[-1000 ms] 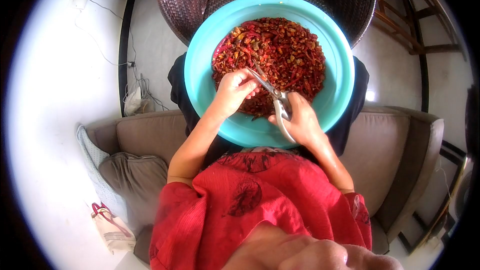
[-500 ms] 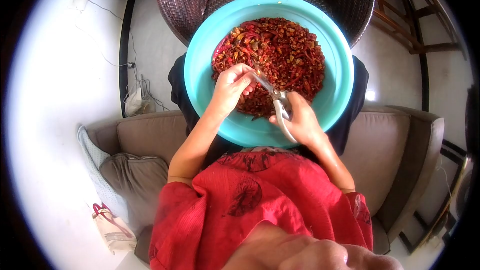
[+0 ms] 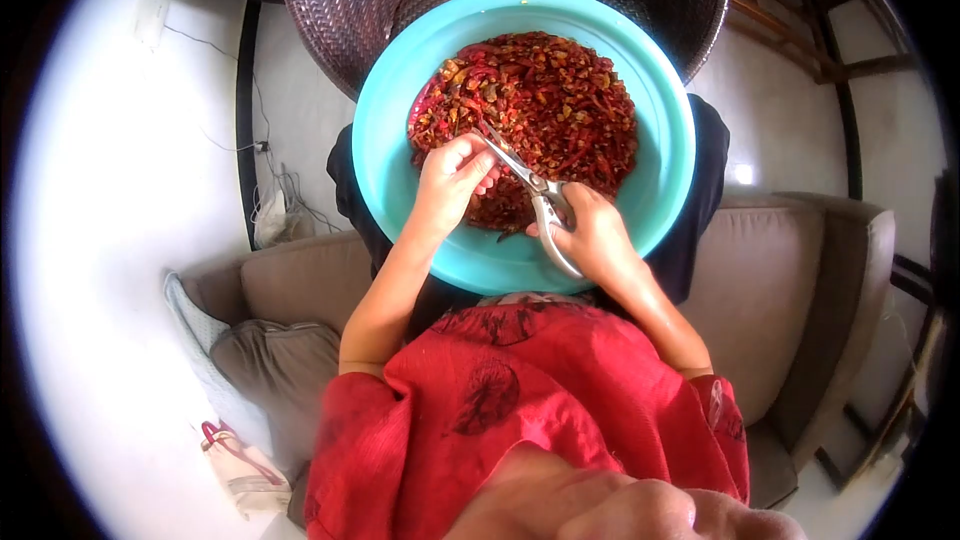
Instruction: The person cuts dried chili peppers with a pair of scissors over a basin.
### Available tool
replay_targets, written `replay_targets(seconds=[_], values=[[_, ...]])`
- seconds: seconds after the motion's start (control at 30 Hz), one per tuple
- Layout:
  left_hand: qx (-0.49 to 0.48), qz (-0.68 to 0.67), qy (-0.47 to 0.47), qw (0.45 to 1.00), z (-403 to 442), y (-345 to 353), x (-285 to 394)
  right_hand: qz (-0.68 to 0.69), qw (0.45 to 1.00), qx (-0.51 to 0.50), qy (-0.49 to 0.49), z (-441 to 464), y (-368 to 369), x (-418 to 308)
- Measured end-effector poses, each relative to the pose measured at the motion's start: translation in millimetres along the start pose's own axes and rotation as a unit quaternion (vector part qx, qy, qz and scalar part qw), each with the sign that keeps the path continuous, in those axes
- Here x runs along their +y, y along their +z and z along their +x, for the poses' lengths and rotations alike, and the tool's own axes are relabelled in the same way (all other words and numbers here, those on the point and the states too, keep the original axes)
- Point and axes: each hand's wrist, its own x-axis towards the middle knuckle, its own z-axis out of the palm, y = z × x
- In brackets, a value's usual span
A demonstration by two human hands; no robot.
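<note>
A turquoise basin (image 3: 668, 140) rests over my lap, holding a heap of red chili pieces (image 3: 560, 90), some whole, some cut small. In my right hand (image 3: 592, 230) are scissors (image 3: 533, 180) with pale handles; their blades point up and left over the heap. My left hand (image 3: 452, 180) is beside the blade tips, its thumb and fingers pinched together. Whatever lies between those fingers is too small to make out.
Beyond the basin stands a dark woven chair (image 3: 320, 10) with a few red bits on it. I sit on a brown sofa (image 3: 755, 260). A wooden frame (image 3: 800, 40) is at upper right, cables (image 3: 290, 195) at left, a cloth bag (image 3: 245, 470) at lower left.
The view has shifted slightly, so the basin and hands appear a little further left. Both hands remain close together over the chilies, and the scissor blades show more clearly.
</note>
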Motion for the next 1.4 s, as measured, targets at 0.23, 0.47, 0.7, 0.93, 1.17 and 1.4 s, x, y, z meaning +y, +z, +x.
replay_targets(seconds=[0.23, 0.47, 0.7, 0.93, 1.17, 1.4], values=[[0.023, 0.011, 0.009, 1.0, 2, 3, 4, 0.044, 0.997, 0.058, -0.025, -1, 0, -2], [-0.08, 0.289, 0.131, 0.945, 12, 40, 15, 0.25, 0.962, 0.108, -0.018, -10, -11, 11], [-0.132, 0.456, 0.314, 0.822, 47, 103, 11, 0.432, 0.89, 0.148, -0.002, -13, -14, 8], [-0.124, 0.566, 0.321, 0.749, 36, 56, 0, 0.395, 0.906, 0.151, -0.009, -11, -17, 7], [0.029, 0.445, 0.273, 0.852, 23, 12, 27, 0.414, 0.906, 0.087, 0.02, -10, -16, 7], [0.01, -0.074, 0.032, 0.997, 17, 8, 28, 0.087, 0.994, 0.007, 0.072, -6, -21, -15]])
